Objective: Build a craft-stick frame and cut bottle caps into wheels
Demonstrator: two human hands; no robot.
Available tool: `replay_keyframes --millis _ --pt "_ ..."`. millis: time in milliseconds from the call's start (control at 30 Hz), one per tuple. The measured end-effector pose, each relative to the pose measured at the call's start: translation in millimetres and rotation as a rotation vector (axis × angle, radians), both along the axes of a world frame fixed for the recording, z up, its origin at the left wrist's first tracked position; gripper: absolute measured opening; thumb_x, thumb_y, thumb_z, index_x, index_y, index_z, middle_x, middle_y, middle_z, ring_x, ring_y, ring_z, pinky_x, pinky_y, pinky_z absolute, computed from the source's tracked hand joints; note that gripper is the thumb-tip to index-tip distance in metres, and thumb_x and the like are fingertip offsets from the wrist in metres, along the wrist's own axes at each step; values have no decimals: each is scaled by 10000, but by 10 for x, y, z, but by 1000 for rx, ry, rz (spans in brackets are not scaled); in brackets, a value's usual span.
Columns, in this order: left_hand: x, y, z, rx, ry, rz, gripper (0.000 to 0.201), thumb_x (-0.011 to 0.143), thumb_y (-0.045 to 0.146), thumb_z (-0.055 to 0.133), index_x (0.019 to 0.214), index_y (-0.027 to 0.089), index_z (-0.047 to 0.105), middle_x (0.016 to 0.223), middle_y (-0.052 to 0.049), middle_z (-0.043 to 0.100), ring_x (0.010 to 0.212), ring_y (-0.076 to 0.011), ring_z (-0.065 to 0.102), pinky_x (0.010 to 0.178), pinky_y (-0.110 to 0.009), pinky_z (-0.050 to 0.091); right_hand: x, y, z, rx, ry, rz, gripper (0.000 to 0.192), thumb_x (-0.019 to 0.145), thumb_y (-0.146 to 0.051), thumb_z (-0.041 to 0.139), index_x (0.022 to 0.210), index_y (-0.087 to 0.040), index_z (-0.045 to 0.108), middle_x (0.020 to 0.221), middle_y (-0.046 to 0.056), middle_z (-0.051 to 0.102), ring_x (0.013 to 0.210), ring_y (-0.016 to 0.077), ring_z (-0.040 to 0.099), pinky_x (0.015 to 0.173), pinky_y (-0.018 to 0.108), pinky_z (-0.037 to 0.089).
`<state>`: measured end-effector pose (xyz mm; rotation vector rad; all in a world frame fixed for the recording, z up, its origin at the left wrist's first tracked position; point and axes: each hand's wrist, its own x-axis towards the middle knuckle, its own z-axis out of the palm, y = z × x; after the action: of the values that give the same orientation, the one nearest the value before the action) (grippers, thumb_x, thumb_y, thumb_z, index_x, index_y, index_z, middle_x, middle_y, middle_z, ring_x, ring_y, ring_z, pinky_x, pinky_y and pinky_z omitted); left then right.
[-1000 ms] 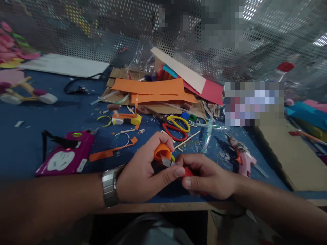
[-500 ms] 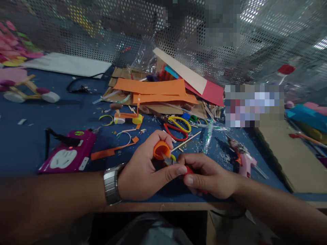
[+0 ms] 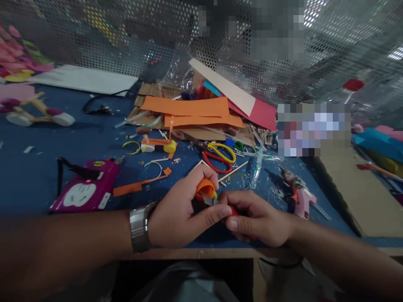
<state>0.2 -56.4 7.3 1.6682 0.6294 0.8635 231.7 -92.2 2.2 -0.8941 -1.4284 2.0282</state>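
Observation:
My left hand has its fingers wrapped round an orange bottle cap, whose hollow side faces me. In my right hand are red-handled pliers, and their metal tip reaches the cap's near rim. The left thumb stretches over to the tool beside the right fingertips. Most of the red handle is hidden in the right palm. A bit of yellow shows just beside the cap. Beyond my hands lie scissors with yellow and red handles, and a small orange strip model on yellow and white wheels.
A purple box with a cable sits at left, and a pink glue gun at right. Orange paper sheets and cardboard pile up behind. Thin sticks, straws and scraps litter the blue tabletop. Cardboard lies far right.
My left hand has shifted slightly right and turned the orange cap, bringing it closer to the right hand. The pliers' tip now overlaps the cap's near rim more.

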Motion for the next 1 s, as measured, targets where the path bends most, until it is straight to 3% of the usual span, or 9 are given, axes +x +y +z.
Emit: replay_keyframes --millis 367,733,1000 --pt "-8 -35 -1 33 -7 -1 274 1020 394 747 1070 235 529 800 57 497 731 -143 475 678 -275 406 12 -5 -18 14 -12 17 399 1000 -523 806 936 -190 595 649 -85 519 465 50 452 429 146 361" --pt "19 -13 -3 -48 -85 15 304 983 302 794 1064 229 511 740 104 456 585 -81 372 522 -208 347 42 18 -9 51 -43 4 373 1030 -508 773 956 -191 593 659 -68 557 460 45 440 425 140 359" --pt "36 4 18 -112 -53 72 360 953 369 818 1036 228 498 739 100 440 576 -79 373 508 -202 343 51 30 4 86 -30 3 359 1050 -504 748 974 -186 601 648 -72 549 456 39 423 422 128 356"
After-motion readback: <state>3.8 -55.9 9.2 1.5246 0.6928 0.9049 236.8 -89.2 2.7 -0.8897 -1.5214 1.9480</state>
